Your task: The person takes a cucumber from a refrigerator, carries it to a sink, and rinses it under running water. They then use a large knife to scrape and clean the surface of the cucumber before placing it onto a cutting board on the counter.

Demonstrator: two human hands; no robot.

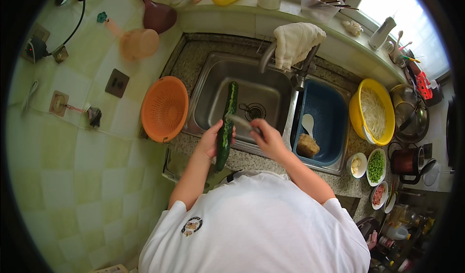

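Note:
A long dark green cucumber (pixel 225 135), with pale strips where its skin is off, points away from me over the near left part of the steel sink (pixel 214 80). My left hand (pixel 214 139) is closed around its lower middle. In my right hand (pixel 268 138) is a knife or peeler (pixel 239 122) with a dark handle; its blurred blade reaches left to the cucumber's side, and whether it touches is unclear. The sink's drain strainer (pixel 256 111) shows beyond the blade.
An orange colander (pixel 165 109) stands left of the sink. The right basin holds a blue basket (pixel 327 127) with a white spoon and a sponge. Further right are a yellow basket (pixel 354 109) of pale shreds and several small bowls. A towel (pixel 296 44) hangs over the faucet (pixel 267 59).

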